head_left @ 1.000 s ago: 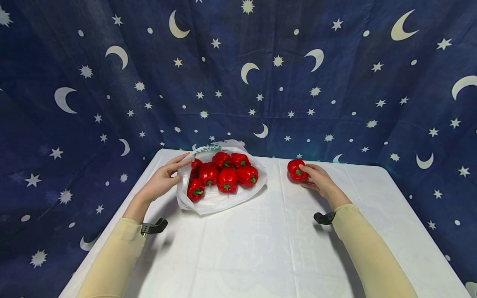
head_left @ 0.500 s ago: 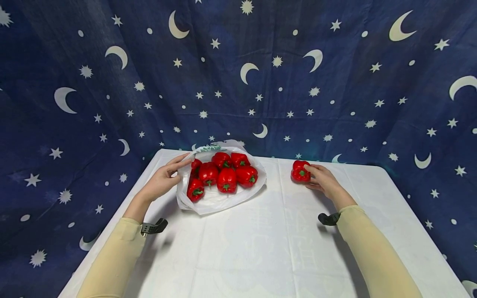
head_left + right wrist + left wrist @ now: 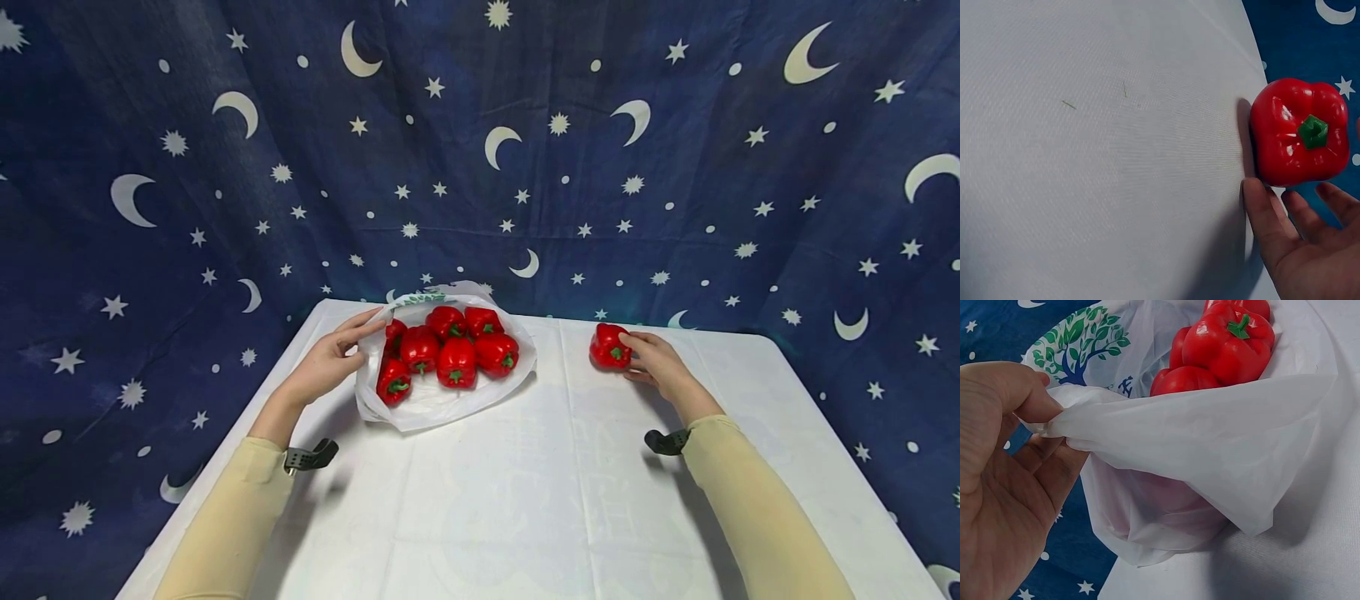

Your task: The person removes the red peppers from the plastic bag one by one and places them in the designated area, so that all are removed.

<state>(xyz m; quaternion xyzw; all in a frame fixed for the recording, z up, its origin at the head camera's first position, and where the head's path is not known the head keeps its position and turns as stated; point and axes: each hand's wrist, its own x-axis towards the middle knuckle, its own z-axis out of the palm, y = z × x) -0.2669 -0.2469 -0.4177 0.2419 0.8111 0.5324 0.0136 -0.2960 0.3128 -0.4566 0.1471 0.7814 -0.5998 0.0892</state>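
Observation:
My left hand [image 3: 327,364] pinches the left edge of the mouth of a white plastic bag [image 3: 448,419]. In the left wrist view, the thumb presses the bag's film [image 3: 1191,434] against the fingers, and a printed tree shows on the far side. Several red bell peppers [image 3: 457,363] with green stems lie inside the bag, partly hidden by its side. Farther right, my right hand [image 3: 660,369] holds one more red bell pepper [image 3: 606,347] from its right side. In the right wrist view, fingertips sit against this bell pepper [image 3: 1299,132]; the rest of the grasp is largely out of frame.
A white cloth covers the table [image 3: 495,508]. Behind and beside it hangs a dark blue curtain [image 3: 465,125] with moons and stars. Tiny greenish bits [image 3: 1069,104] lie on the cloth. Each wrist wears a black strap.
My right hand has shifted slightly right and nearer to me, and the single bell pepper has moved and turned with it. My left hand and the bag have stayed put.

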